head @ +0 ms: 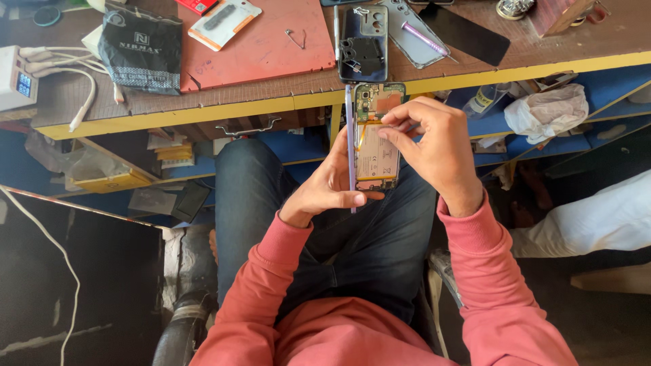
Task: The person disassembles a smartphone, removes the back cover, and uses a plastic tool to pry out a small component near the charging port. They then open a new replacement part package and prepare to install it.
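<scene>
An opened phone (377, 146) with its back cover off shows a green circuit board at the top and a pale battery below. My left hand (327, 186) grips it from the left side and underneath, above my lap. My right hand (428, 146) is pinched on a thin tool, its fingertips over the upper part of the battery. The tool tip is mostly hidden by the fingers. On the bench edge just above lies a dark phone back cover (363, 42).
The wooden bench (203, 102) has a yellow front edge. On it lie a red mat (264, 47), a black pouch (141, 46), a clear case with a purple tool (422, 35), a black screen panel (468, 34) and a white meter with cables (17, 78). Another person's pale sleeve (597, 220) is at right.
</scene>
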Available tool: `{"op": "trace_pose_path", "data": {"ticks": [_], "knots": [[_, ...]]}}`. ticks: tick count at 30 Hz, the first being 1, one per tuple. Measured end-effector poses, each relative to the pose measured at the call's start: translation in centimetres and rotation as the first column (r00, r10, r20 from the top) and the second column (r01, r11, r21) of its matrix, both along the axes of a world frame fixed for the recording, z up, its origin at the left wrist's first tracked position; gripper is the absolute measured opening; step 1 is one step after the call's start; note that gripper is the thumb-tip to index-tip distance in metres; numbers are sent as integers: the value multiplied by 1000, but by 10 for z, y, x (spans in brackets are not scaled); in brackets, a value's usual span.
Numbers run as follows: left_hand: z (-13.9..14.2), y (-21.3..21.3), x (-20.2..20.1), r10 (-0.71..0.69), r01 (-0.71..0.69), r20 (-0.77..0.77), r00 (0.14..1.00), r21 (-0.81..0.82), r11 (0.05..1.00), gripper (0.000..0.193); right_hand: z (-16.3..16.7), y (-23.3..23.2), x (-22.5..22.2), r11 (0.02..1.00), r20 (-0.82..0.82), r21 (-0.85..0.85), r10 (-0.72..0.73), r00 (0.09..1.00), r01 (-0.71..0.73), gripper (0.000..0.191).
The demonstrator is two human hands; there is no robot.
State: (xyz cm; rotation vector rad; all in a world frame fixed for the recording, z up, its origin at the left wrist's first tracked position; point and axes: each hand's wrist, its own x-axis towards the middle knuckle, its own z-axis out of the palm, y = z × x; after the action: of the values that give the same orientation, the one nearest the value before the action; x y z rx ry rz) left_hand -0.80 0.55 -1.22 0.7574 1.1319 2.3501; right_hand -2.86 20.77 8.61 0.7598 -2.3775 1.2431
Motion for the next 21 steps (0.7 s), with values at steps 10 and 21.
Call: {"op": "trace_pose_path", "data": {"ticks": [10, 21], "knots": [[-3, 0, -1, -9, 9, 8, 1000, -10, 1000, 124, -8, -1, 8, 994, -178, -12, -110, 978, 110, 17], [-4, 0, -3, 2, -4, -42, 999, -38, 999, 124, -8, -10, 9, 977, -262, 112, -146, 954, 181, 17]]}}
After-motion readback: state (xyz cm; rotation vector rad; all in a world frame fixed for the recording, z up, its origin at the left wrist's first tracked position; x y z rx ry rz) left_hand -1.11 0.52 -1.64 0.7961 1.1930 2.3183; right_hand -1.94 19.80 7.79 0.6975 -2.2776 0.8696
